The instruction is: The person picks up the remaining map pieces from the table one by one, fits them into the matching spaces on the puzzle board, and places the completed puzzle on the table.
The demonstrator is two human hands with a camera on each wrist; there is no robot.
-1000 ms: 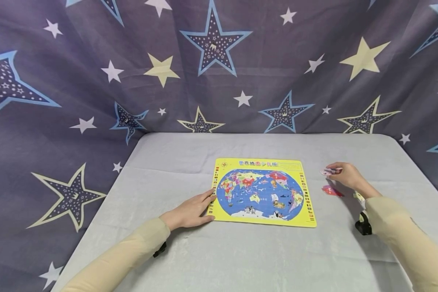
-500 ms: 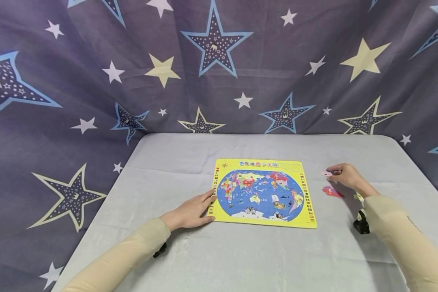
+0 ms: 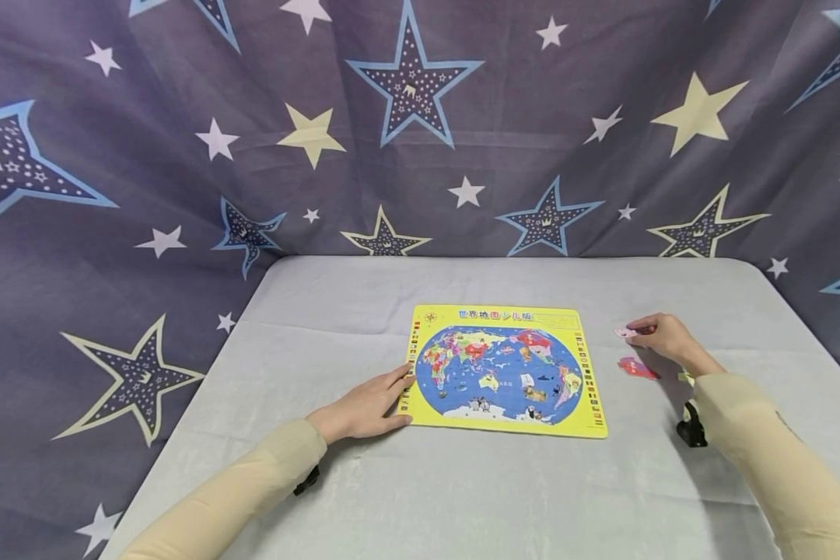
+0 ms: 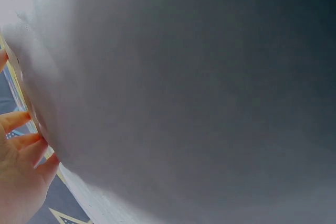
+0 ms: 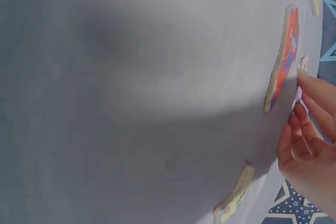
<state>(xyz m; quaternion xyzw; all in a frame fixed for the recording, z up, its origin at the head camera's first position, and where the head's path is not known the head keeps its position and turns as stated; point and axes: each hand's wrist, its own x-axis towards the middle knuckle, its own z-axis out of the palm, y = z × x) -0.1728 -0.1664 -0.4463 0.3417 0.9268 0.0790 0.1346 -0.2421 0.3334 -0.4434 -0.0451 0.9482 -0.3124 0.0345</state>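
A yellow-bordered world map puzzle board (image 3: 476, 426) lies flat on the table in the head view. My left hand (image 3: 367, 404) rests at its left edge with the fingers spread and the fingertips on the border. To the right of the board, my right hand (image 3: 668, 340) pinches a small pink puzzle piece (image 3: 624, 332) between thumb and fingers, close to the tabletop. Just below that hand lies a red puzzle piece (image 3: 637, 368), flat on the cloth. The right wrist view shows the red piece (image 5: 286, 59) near the fingertips; the pink piece is mostly hidden there.
A yellowish puzzle piece (image 5: 234, 200) lies beneath the right wrist, largely covered by the sleeve in the head view. Light grey cloth (image 3: 462, 498) covers the table. Behind it hangs a dark curtain (image 3: 504, 155) printed with stars.
My right forearm has shifted slightly to the left, and the pink piece shows a little more beyond the fingertips. My left hand and the board have stayed in place.
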